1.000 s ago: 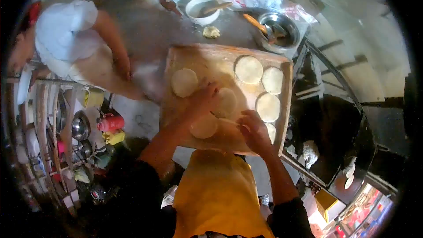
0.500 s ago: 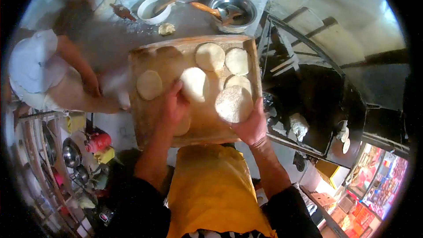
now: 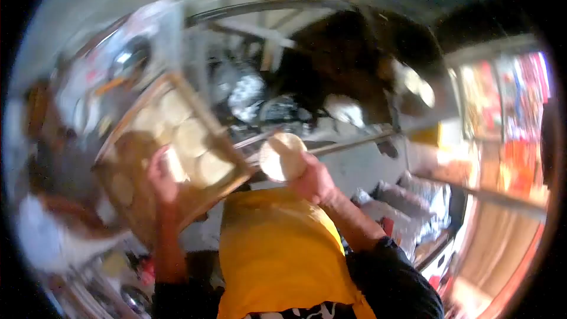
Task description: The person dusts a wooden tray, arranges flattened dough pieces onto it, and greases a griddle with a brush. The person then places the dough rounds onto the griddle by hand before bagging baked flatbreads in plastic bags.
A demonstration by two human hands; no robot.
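Observation:
My right hand [image 3: 314, 181] holds a round, pale flatbread [image 3: 281, 156] by its edge, upright and off the tray, its face speckled. My left hand [image 3: 162, 176], blurred, grips a second dough round [image 3: 176, 164] seen nearly edge-on above the wooden tray [image 3: 211, 124]. Several pale dough rounds lie in that tray, one of them a dough round [image 3: 215, 167] near its right corner. The tray sits at a slant to my left, in front of my yellow apron [image 3: 277, 242].
Ahead is a dark, sooty oven-like hollow [image 3: 345, 53] with a metal rim and bright foil-like clutter. A metal bowl [image 3: 131, 58] stands beyond the tray. Filled bags [image 3: 407, 204] lie at right. A blurred person [image 3: 44, 230] is at far left.
My view has swung right, so the tray now appears left and tilted. My right hand has carried its flatbread out past the tray's right side; my left hand still holds its round over it.

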